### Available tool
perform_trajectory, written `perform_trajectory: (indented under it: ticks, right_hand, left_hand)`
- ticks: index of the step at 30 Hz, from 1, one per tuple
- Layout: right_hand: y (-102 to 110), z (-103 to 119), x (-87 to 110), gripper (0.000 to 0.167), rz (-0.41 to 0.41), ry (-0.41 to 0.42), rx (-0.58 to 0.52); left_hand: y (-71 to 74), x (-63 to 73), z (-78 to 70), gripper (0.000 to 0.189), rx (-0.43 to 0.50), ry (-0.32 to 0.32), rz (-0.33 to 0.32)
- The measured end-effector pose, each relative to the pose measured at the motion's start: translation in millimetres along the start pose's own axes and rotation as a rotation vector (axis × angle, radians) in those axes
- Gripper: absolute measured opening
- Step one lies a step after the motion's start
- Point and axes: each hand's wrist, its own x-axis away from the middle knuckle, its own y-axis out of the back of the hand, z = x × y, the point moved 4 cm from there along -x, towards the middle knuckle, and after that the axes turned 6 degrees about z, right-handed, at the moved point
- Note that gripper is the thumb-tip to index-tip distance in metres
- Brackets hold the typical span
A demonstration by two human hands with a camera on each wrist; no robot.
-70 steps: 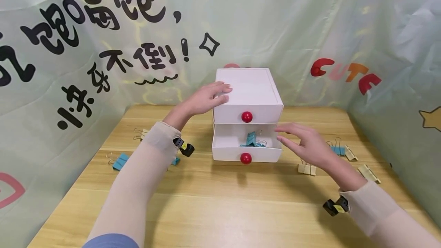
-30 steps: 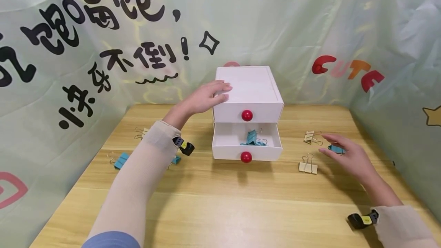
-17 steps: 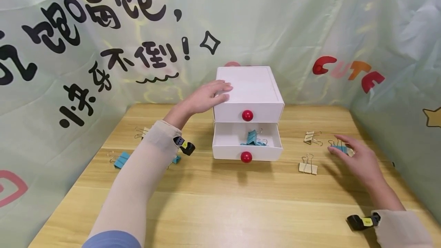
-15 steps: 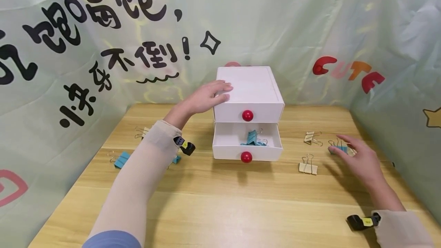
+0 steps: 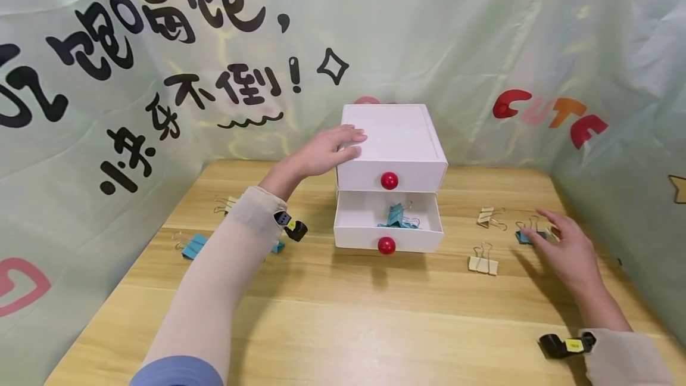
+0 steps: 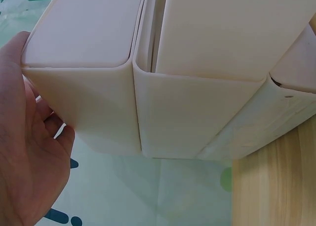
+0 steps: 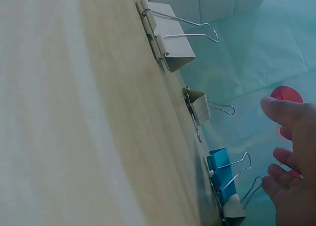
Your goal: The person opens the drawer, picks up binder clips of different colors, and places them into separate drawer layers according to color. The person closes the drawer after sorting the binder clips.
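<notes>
My left hand (image 5: 328,151) rests on the upper left edge of a white two-drawer box (image 5: 393,130), its fingers on the top; the left wrist view shows this hand (image 6: 34,132) against the box's side. The lower drawer (image 5: 388,239) is pulled out and holds teal binder clips (image 5: 395,217). At the right, my right hand (image 5: 570,253) hovers with thumb and fingers apart beside a blue binder clip (image 5: 530,236). In the right wrist view, that hand (image 7: 296,152) holds nothing, and the blue clip (image 7: 222,174) stands apart from the thumb.
Two cream binder clips, a nearer one (image 5: 483,265) and a farther one (image 5: 486,217), lie between box and right hand. Left of the box are a blue clip (image 5: 194,246) and a cream clip (image 5: 230,204), partly behind my left arm. Fabric (image 5: 439,28) hangs behind the table.
My right hand has moved from beside the open drawer rightward to the blue clip, then a little lower. The left hand stays on the box. The head view has shifted slightly.
</notes>
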Motion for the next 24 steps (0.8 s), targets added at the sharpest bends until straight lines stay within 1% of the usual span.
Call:
perform_trajectory:
  ticks: [6,10,19,24]
  right_hand:
    - [-2,-6,0.5,0.068,0.015,-0.034,0.0]
    - [-5,-12,4.6,0.07,0.031,-0.059,-0.013]
    - [-9,-15,4.2,0.064,0.069,-0.049,0.028]
    - [-10,-15,6.0,0.065,0.076,-0.068,0.035]
  left_hand:
    - [0.9,-0.1,-1.1,0.051,0.007,-0.001,-0.014]
    - [-1.5,-1.9,-1.8,0.051,-0.008,-0.008,-0.004]
    - [-0.7,-0.8,-1.7,0.051,0.015,-0.006,-0.016]
    - [-1.1,-1.2,-2.2,0.051,-0.003,-0.011,-0.01]
